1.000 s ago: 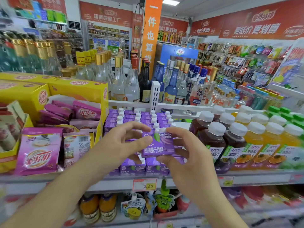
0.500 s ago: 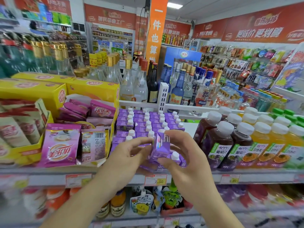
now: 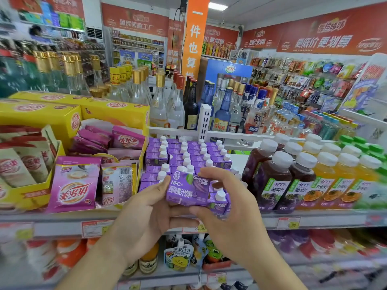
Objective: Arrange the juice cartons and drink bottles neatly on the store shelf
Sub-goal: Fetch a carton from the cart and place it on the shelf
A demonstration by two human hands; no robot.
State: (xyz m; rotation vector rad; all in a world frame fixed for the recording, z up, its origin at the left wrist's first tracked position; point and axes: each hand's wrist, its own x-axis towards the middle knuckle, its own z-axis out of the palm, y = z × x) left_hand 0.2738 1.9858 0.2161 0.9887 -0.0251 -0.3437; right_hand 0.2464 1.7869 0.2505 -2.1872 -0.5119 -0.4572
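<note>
Carton [image 3: 187, 190], purple, held upright in both hands just in front of the shelf [image 3: 314, 221] edge, its printed face toward the camera and its white cap on top. Left hand [image 3: 146, 214]: thumb against the carton's left side, fingers curled beneath its base. Right hand [image 3: 226, 208]: fingers curled over the carton's top right corner, thumb under its lower edge. Directly behind the carton, rows of matching purple cartons [image 3: 188, 155] stand on the shelf, caps up. To the carton's right, dark juice bottles [image 3: 274, 174] with white caps, then orange juice bottles [image 3: 339, 178] further right. To its left, pink sachets [image 3: 73, 185] in a yellow display box [image 3: 117, 111]. Below the carton, a price tag [image 3: 194, 228] on the shelf rail.
</note>
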